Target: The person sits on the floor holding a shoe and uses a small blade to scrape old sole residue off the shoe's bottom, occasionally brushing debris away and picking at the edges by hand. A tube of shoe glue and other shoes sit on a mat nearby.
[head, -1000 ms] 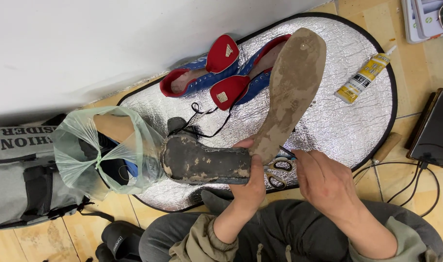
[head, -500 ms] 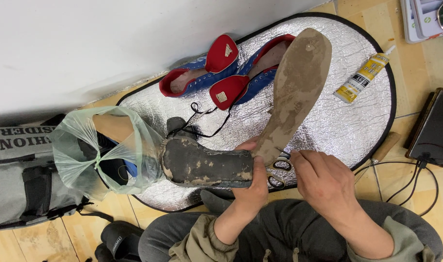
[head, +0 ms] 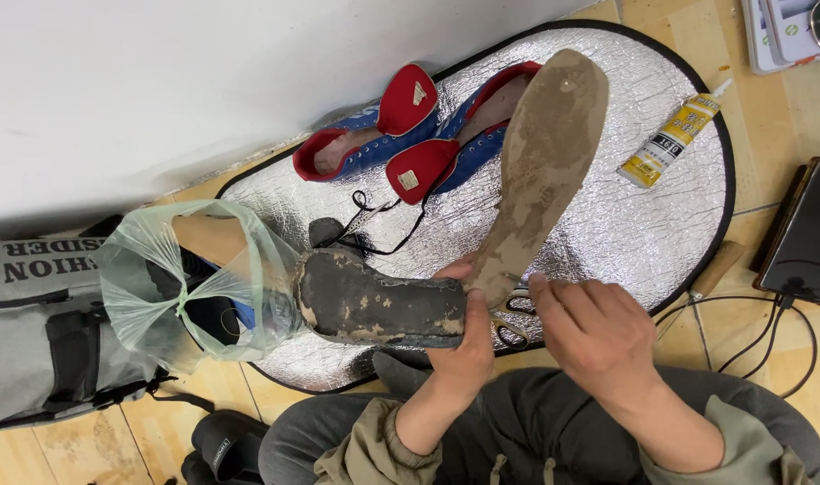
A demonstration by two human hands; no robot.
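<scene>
My left hand grips a worn shoe bottom at its bend, above my lap. Its dark, glue-crusted layer points left toward a plastic bag. A tan, dirty outsole is peeled away from it and stands up and to the right over the mat. My right hand is just right of the bend, with its fingertips on the outsole's lower end. Scissors lie on the mat, partly hidden under my hands.
A silver foil mat carries two red and blue shoe uppers with black laces and a yellow glue tube. A green plastic bag and grey bag sit left. A black device with cables lies right, a black slipper below.
The tan outsole has swung slightly up and to the right. My right hand has shifted a little closer to the bend. My left hand keeps its grip.
</scene>
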